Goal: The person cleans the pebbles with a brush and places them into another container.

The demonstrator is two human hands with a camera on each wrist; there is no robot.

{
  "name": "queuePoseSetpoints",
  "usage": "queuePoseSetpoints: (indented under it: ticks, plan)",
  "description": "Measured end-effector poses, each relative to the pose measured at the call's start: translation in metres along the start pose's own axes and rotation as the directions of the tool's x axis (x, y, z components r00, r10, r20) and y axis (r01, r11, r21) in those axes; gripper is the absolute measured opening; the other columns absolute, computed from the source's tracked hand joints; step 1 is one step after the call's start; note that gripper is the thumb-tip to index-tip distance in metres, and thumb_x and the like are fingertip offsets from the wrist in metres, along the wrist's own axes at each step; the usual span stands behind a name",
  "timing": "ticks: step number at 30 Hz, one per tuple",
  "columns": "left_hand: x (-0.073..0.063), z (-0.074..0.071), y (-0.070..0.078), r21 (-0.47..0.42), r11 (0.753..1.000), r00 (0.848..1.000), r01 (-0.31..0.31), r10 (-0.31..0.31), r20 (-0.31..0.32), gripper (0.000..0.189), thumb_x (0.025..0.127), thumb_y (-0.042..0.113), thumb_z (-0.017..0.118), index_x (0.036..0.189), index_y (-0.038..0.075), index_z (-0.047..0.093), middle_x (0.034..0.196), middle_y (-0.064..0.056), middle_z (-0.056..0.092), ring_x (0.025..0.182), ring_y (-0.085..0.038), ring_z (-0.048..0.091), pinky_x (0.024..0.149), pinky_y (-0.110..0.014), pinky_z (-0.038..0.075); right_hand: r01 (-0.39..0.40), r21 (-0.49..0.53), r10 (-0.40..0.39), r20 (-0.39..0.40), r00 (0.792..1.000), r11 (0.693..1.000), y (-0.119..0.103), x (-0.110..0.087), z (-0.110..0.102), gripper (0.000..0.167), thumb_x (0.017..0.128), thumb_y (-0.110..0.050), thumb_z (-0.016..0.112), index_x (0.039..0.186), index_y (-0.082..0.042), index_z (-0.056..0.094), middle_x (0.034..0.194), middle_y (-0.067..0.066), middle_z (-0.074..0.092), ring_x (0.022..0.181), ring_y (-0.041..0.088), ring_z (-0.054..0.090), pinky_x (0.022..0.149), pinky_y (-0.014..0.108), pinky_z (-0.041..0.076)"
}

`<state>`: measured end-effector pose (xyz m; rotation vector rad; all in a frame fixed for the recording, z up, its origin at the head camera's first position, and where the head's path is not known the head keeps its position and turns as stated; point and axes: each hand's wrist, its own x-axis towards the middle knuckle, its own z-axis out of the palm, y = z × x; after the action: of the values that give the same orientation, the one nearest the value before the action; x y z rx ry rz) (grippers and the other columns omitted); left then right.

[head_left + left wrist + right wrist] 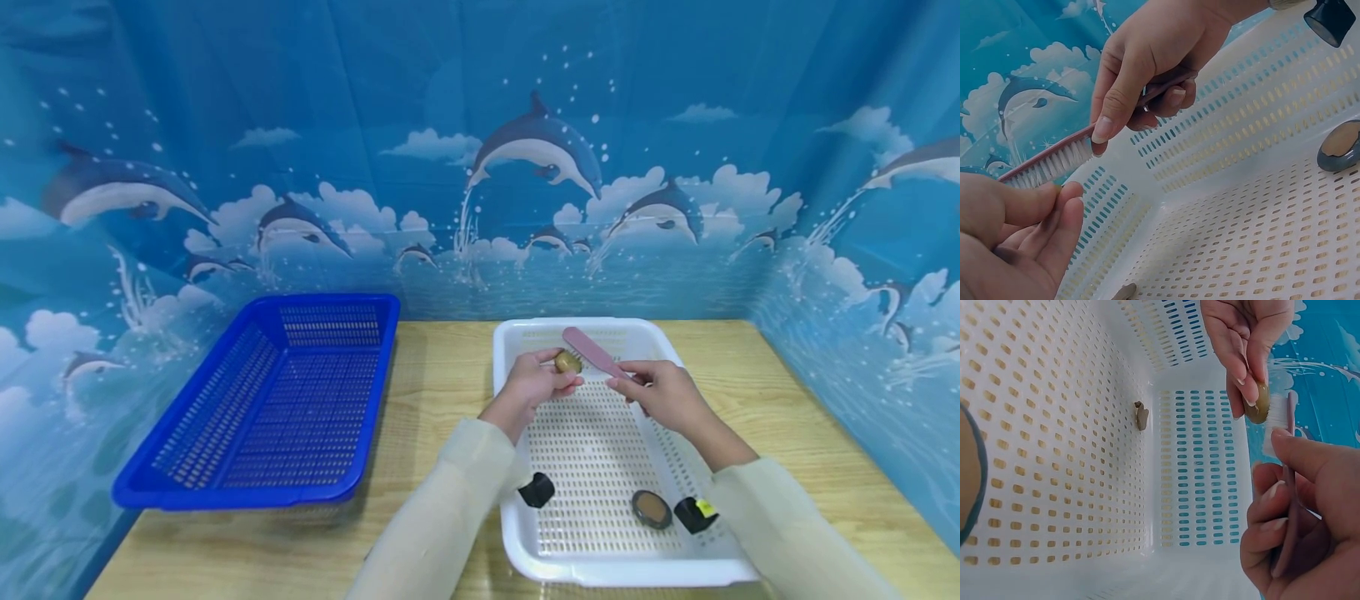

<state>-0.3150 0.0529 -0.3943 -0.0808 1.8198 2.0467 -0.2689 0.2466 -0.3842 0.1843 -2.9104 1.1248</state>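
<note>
My left hand [531,385] pinches a smooth, shiny olive-brown stone-like piece [1258,403] between thumb and fingers, above the far part of a white perforated basket [517,533]. My right hand [660,393] grips the handle of a pink brush [592,350] with white bristles [1054,164]. In the right wrist view the bristles are right at the side of the piece. Only an edge of the piece shows in the left wrist view, where the left fingers hide the rest.
On the white basket's floor lie a round tan-faced disc with a dark rim [652,509] and a small brownish lump [1141,416]. A blue perforated basket [255,496] stands at the left on the wooden table [442,375]. A dolphin-print curtain [420,92] hangs behind and at both sides.
</note>
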Motion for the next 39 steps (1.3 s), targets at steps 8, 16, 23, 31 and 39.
queuePoseSetpoints:
  ticks: [8, 16, 23, 31, 39]
  plan:
    - [-0.0009, -0.0006, 0.0028, -0.033, 0.999, 0.999, 0.007, -0.009, -0.038, 0.055, 0.091, -0.002, 0.063, 0.143, 0.006, 0.047, 0.092, -0.01, 0.073, 0.079, -0.012, 0.071, 0.071, -0.022, 0.059, 0.007, 0.014, -0.007, 0.007, 1.0, 1.0, 0.001, 0.0002, 0.0003, 0.041, 0.096, -0.026, 0.063, 0.127, 0.002, 0.061, 0.077, 0.013, 0.065, 0.052, 0.014, 0.049, 0.042, 0.027, 0.042]
    - [-0.0004, -0.0013, 0.0014, -0.035, 0.999, 1.0, -0.007, 0.006, -0.015, 0.046, 0.092, -0.004, 0.062, 0.137, 0.005, 0.055, 0.094, -0.012, 0.072, 0.083, -0.016, 0.071, 0.074, -0.023, 0.06, 0.01, 0.03, -0.012, 0.045, 0.999, 0.999, 0.0006, -0.0007, 0.0008, 0.044, 0.095, -0.026, 0.065, 0.131, 0.0, 0.059, 0.075, 0.014, 0.063, 0.051, 0.015, 0.047, 0.04, 0.027, 0.039]
    - [-0.0033, -0.0009, 0.0, 0.023, 0.999, 0.999, -0.03, 0.029, 0.033, 0.036, 0.088, -0.006, 0.065, 0.123, 0.003, 0.064, 0.092, -0.012, 0.073, 0.082, -0.018, 0.072, 0.074, -0.025, 0.06, 0.035, 0.023, -0.036, 0.057, 0.998, 0.999, -0.0005, -0.0017, 0.0013, 0.044, 0.094, -0.028, 0.066, 0.129, -0.002, 0.061, 0.074, 0.012, 0.063, 0.051, 0.015, 0.047, 0.04, 0.027, 0.039]
    - [-0.0046, -0.0015, 0.0001, 0.041, 0.999, 0.995, -0.019, 0.015, 0.099, 0.043, 0.089, -0.004, 0.065, 0.131, 0.001, 0.058, 0.095, -0.012, 0.072, 0.08, -0.016, 0.071, 0.074, -0.025, 0.06, 0.022, 0.007, -0.022, 0.048, 0.999, 1.0, -0.0025, -0.0016, -0.0004, 0.048, 0.095, -0.032, 0.065, 0.131, -0.001, 0.059, 0.072, 0.009, 0.063, 0.052, 0.017, 0.049, 0.041, 0.028, 0.04]
    - [-0.0022, -0.0005, 0.0002, 0.041, 0.999, 0.995, -0.016, 0.011, 0.1, 0.05, 0.092, -0.004, 0.061, 0.14, 0.004, 0.05, 0.104, -0.015, 0.071, 0.078, -0.013, 0.07, 0.074, -0.024, 0.06, 0.017, 0.018, -0.017, 0.011, 1.0, 1.0, -0.0004, -0.0015, -0.0002, 0.044, 0.097, -0.026, 0.062, 0.131, 0.001, 0.058, 0.072, 0.004, 0.062, 0.052, 0.017, 0.05, 0.042, 0.028, 0.042]
